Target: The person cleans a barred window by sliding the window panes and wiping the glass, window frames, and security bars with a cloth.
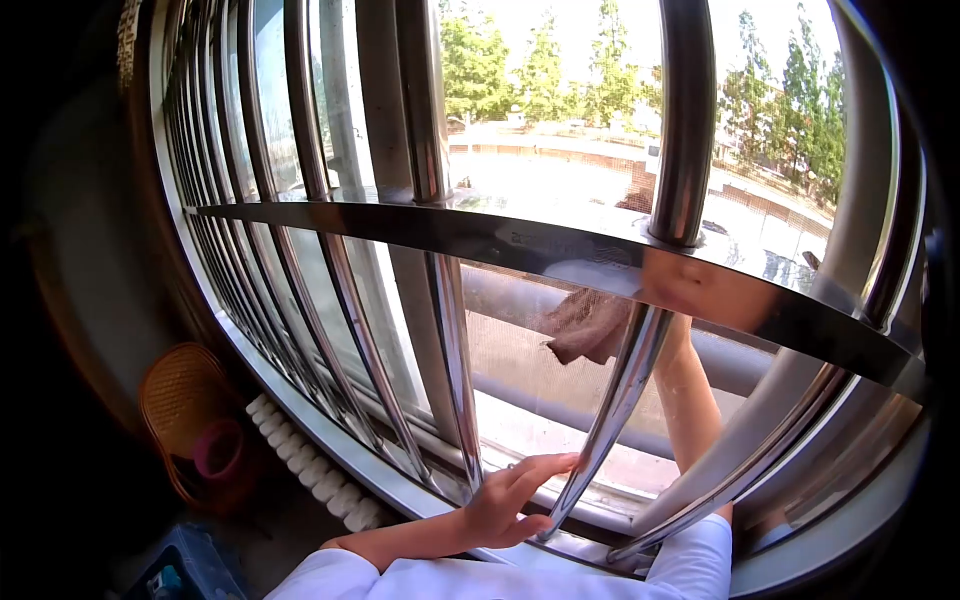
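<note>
My left hand (510,502) is in front of the window bars, its fingers stretched out and apart. Its fingertips rest at a shiny vertical metal bar (612,410) without wrapping round it. My right forearm (686,395) reaches up between the bars to the window side. The right hand itself is mostly hidden behind the flat horizontal bar (480,238) and an upright. A brown cloth (590,325) hangs beside that hand, seen through the mesh or pane, and seems held by it; the fingers do not show.
More vertical bars (345,330) line the window to the left, with a sliding frame (405,300) behind. Below stand a white radiator (310,465), a wicker chair (180,400) with a pink container (218,450), and a blue bin (190,565). Trees (540,70) show outside.
</note>
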Demonstrator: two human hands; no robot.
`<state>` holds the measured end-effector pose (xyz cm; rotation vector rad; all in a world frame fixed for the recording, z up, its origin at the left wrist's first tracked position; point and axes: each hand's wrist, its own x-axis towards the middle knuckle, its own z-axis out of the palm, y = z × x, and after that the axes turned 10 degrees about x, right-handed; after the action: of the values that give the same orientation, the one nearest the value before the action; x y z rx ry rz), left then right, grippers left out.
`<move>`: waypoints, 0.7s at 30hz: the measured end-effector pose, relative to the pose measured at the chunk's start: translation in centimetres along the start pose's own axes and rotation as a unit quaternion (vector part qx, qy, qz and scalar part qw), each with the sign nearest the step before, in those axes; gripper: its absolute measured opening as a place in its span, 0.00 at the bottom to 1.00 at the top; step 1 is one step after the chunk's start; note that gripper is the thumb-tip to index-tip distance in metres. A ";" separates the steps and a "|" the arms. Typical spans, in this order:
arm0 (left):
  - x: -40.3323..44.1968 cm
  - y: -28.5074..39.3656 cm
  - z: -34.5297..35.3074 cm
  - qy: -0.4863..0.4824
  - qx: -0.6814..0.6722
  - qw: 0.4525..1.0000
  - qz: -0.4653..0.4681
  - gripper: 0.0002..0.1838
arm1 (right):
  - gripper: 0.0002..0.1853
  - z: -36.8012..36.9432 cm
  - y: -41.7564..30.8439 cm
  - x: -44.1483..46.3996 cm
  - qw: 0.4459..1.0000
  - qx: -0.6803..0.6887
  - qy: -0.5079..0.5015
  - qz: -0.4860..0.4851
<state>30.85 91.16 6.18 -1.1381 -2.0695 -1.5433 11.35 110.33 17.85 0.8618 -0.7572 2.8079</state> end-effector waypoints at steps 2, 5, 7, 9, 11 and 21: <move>-0.6 0.6 -1.0 0.107 0.334 0.915 0.198 0.27 | 0.14 0.6 0.6 -0.5 0.998 -0.025 -0.050 0.031; -0.7 1.7 -3.6 0.256 0.519 0.775 0.253 0.28 | 0.16 1.8 2.8 -1.9 0.986 -0.079 -0.118 0.087; 0.8 1.0 -4.7 0.356 0.547 0.733 0.191 0.33 | 0.18 2.4 4.9 -3.2 0.974 -0.121 -0.157 0.112; 2.1 0.6 -5.7 0.377 0.546 0.742 0.093 0.39 | 0.19 3.2 6.6 -4.3 0.963 -0.145 -0.192 0.124; 2.9 0.5 -6.2 0.332 0.523 0.785 0.022 0.43 | 0.20 4.0 7.6 -4.6 0.959 -0.145 -0.209 0.126; 4.1 -1.1 -6.0 0.258 0.259 0.931 0.014 0.35 | 0.20 6.7 6.9 0.0 0.948 0.094 -0.227 0.205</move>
<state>26.24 87.30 10.41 -0.4948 -1.9008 -1.0297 13.05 101.07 19.65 1.5903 -0.8084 3.1129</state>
